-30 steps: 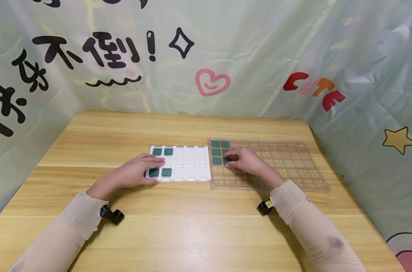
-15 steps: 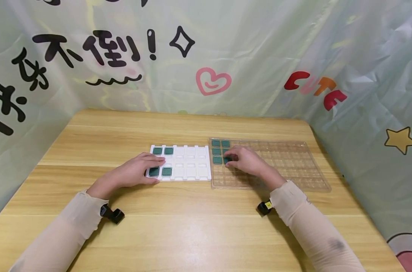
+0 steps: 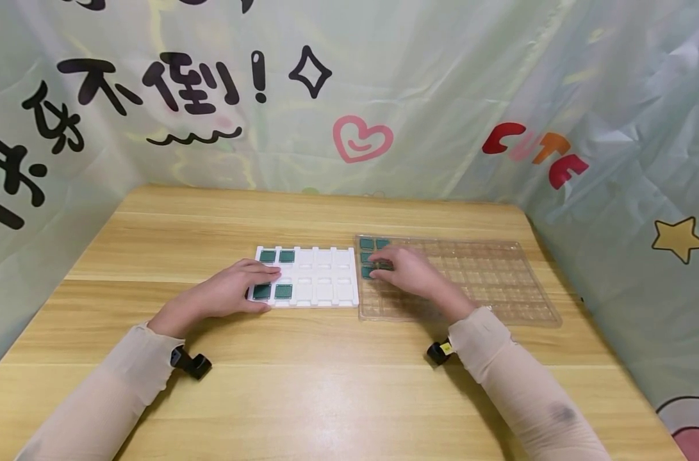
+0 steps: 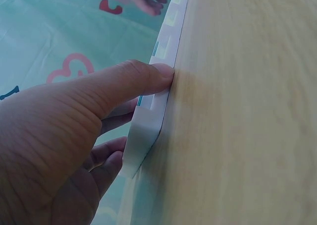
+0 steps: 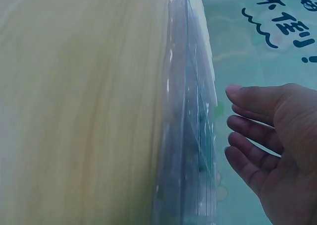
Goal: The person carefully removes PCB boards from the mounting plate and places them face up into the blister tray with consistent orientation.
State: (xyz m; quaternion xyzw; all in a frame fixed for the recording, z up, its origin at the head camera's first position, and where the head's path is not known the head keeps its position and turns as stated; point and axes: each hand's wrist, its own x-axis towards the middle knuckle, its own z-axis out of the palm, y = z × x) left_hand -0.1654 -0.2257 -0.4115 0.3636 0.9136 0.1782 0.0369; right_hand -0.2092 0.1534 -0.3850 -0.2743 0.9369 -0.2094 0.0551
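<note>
My left hand (image 3: 228,289) holds the left end of a white compartment tray (image 3: 324,275). In the left wrist view, the thumb (image 4: 161,75) presses on the tray's near edge while other fingers lie round its end. Several green square chips (image 3: 283,292) sit in the tray's left compartments. My right hand (image 3: 412,272) is over the left part of a clear plastic tray (image 3: 470,275), above green chips (image 3: 367,244) in its left columns, partly hidden by the fingers. In the right wrist view the right hand (image 5: 267,131) has loosely bent fingers, apart from the tray, with nothing visible between them.
Both trays lie side by side on a wooden table (image 3: 326,384), the white one left of the clear one. A printed cloth (image 3: 430,77) hangs behind the table and at both sides. The clear tray's right part shows bare compartments.
My right hand has shifted slightly left, from the second column of chips in the clear tray toward the first. The left hand and the white tray stay in place.
</note>
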